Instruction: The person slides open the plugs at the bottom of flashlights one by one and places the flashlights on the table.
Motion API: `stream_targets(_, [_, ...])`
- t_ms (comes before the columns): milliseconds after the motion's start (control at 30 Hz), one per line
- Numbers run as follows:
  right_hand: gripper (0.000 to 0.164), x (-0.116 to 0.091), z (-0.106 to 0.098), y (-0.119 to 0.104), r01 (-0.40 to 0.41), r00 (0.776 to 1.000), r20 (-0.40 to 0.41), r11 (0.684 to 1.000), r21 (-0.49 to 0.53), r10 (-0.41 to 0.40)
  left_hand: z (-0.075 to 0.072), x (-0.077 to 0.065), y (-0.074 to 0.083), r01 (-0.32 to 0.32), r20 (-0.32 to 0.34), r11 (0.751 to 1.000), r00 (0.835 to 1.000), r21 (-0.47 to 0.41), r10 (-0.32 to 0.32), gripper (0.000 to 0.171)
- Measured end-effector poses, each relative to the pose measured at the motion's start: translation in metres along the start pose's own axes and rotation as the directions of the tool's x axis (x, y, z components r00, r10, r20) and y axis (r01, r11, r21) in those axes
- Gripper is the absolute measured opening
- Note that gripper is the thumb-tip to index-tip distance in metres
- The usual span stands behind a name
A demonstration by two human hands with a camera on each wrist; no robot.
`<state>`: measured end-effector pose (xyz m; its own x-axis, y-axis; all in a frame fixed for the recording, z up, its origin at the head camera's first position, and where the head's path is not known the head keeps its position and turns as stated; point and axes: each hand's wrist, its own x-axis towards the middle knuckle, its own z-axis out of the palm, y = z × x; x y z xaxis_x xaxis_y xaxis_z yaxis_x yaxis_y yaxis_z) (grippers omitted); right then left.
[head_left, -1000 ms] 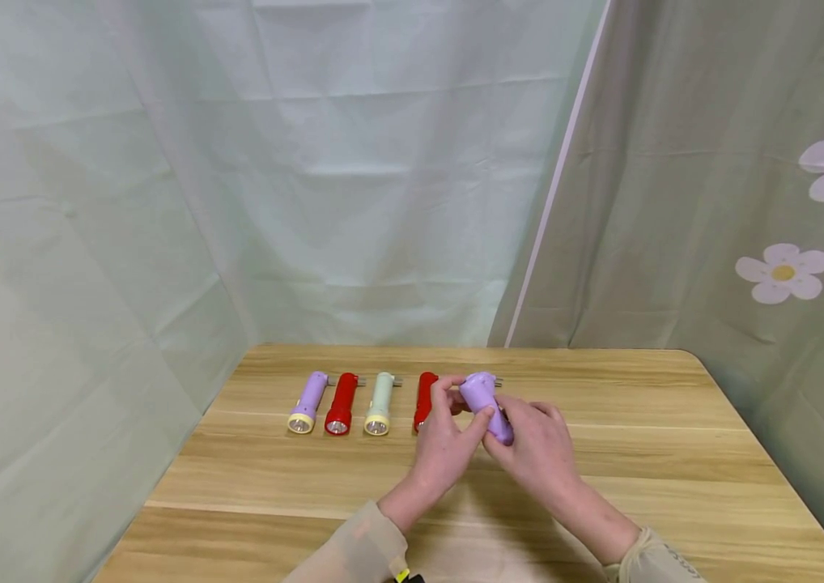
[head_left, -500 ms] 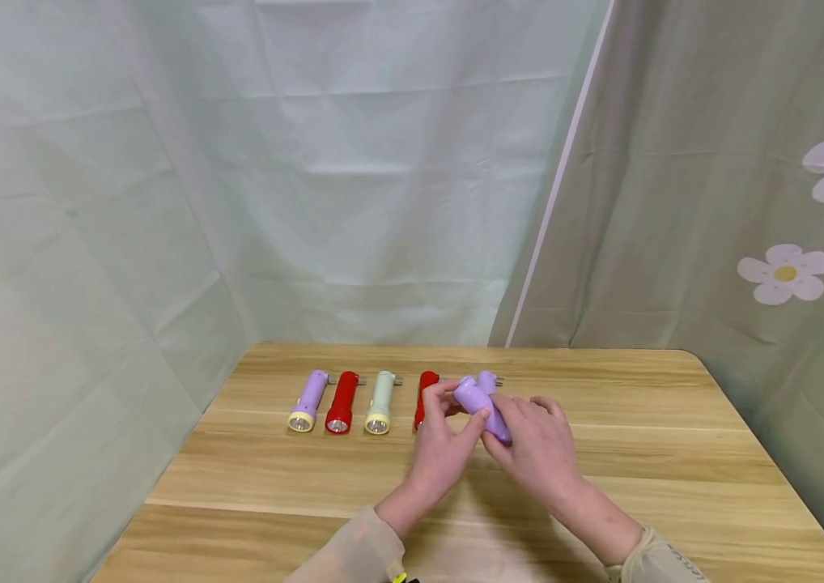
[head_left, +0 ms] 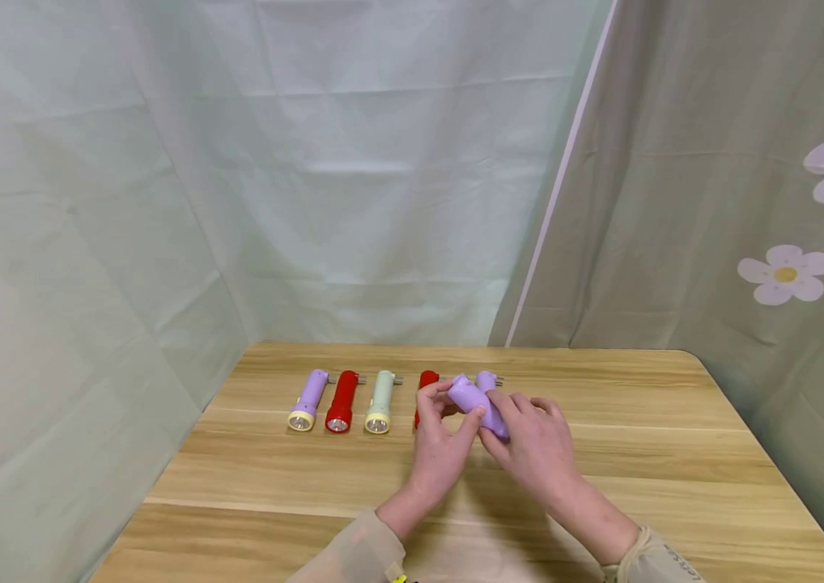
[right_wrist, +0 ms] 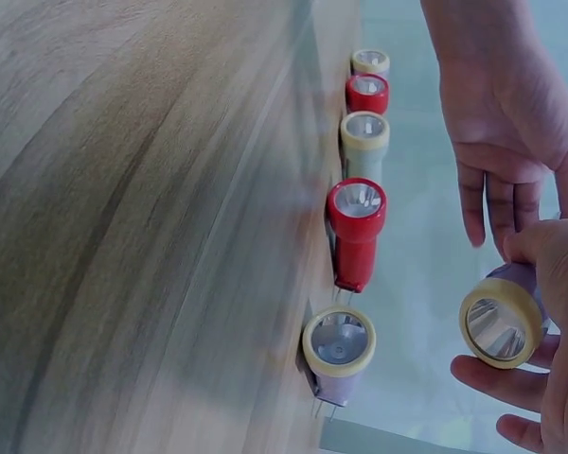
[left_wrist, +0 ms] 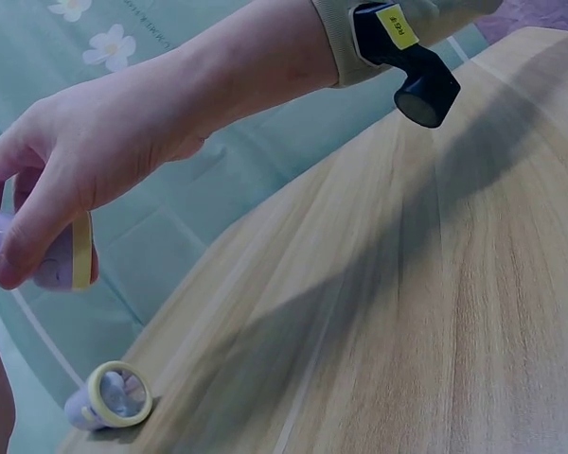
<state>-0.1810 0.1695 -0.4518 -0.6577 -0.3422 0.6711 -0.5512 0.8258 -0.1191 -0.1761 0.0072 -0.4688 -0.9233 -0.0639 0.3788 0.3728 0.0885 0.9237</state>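
Six torches total: five lie in a row on the wooden surface (head_left: 601, 453), one is in hand. Held purple torch (head_left: 479, 405) sits above the surface, tilted, just in front of the row's right end, lens end toward the person. Right hand (head_left: 536, 449) has its fingers curled round the lens end; yellow lens rim (right_wrist: 497, 323) shows in the right wrist view. Left hand (head_left: 439, 441) pinches the body, thumb on top near the middle, fingers on the far side.

Row, left to right: purple torch (head_left: 307, 400), red torch (head_left: 341, 402), pale green torch (head_left: 380, 402), second red torch (head_left: 426, 380) partly hidden behind the left hand, another purple torch (head_left: 486, 379) mostly hidden behind the held one. All lie parallel, lenses facing the person, close together but apart. Green curtain (head_left: 383, 178) hangs behind; floral curtain (head_left: 747, 243) at right.
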Motion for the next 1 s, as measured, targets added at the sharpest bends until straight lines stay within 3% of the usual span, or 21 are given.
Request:
stream_targets(233, [0.046, 0.0001, -0.0007, -0.0002, 0.001, 1.000, 0.000, 1.000, 0.000, -0.001, -0.0007, -0.0020, 0.0022, 0.017, -0.006, 1.000, 1.000, -0.005, -0.017, 0.057])
stream_targets(700, [0.048, 0.0004, -0.0002, 0.0022, 0.040, 0.999, -0.011, 0.999, -0.006, -0.040, -0.0014, 0.0002, -0.0021, -0.032, -0.031, 0.999, 0.999, -0.035, 0.031, 0.055])
stream_targets(1000, [0.047, -0.0023, 0.0023, 0.0037, 0.059, 0.998, -0.027, 0.998, -0.007, -0.059, -0.0016, -0.0027, -0.0017, -0.006, -0.018, 0.999, 1.000, -0.039, 0.006, 0.056])
